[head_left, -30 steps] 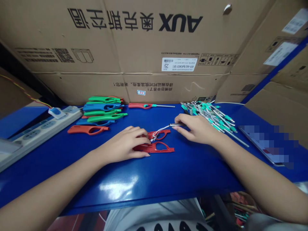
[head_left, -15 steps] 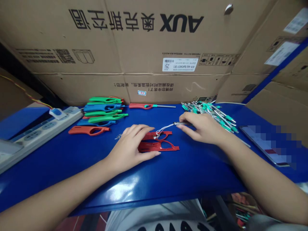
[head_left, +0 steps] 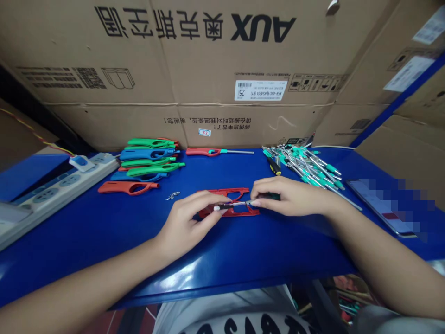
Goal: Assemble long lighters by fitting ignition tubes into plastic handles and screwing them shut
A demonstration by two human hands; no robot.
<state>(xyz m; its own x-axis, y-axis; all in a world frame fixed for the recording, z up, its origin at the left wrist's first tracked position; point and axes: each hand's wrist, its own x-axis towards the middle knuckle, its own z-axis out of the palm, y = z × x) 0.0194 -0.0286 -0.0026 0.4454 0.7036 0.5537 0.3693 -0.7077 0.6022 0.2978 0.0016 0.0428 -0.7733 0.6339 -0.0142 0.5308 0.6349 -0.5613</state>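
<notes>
My left hand (head_left: 186, 220) pinches a small black piece with a white tip (head_left: 219, 207) between thumb and index finger, over two red lighter handle halves (head_left: 253, 213) lying on the blue table. Facing it, my right hand (head_left: 292, 197) is closed on a lighter nozzle tube (head_left: 248, 202), mostly hidden by the fingers; a dark green end shows behind them. Thin wires seem to run between the black piece and the tube. Left of the halves lies a small heap of screws (head_left: 173, 195).
Green, blue and red handle shells (head_left: 149, 154) are piled at the back left, beside a white power strip (head_left: 52, 192). A red lighter (head_left: 205, 152) lies behind. Back right are many nozzle tubes (head_left: 313, 167), a yellow-black screwdriver (head_left: 274, 167) and a phone (head_left: 378, 206).
My left hand has left the red halves and taken the black piece. My right hand has moved down and left with the tube, closer to my left hand. The screwdriver has come into view.
</notes>
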